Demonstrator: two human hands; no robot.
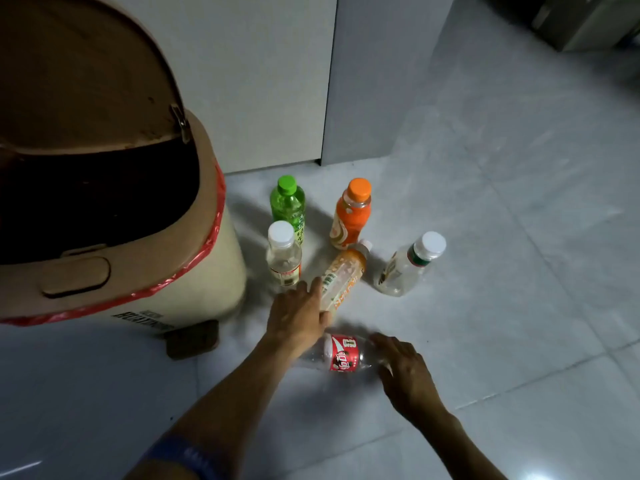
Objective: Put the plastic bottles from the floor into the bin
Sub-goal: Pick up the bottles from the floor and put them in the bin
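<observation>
A beige bin [194, 271] with a red liner stands at the left, its brown lid [76, 71] raised. On the floor stand a green bottle [288, 206], an orange bottle [351, 216], a clear white-capped bottle [283, 254] and a clear bottle with a green band [407, 266]. My left hand [298, 317] grips the base of a tilted orange-labelled bottle [344, 275]. A clear red-labelled bottle [341, 353] lies on its side, and my right hand [403, 368] rests on its right end with fingers curled over it.
The bin's foot pedal [192, 339] sticks out at its base. White cabinet panels [277, 81] rise behind the bottles. A grey appliance [588, 22] sits at the far right corner. Pale floor tiles [519, 237] stretch to the right.
</observation>
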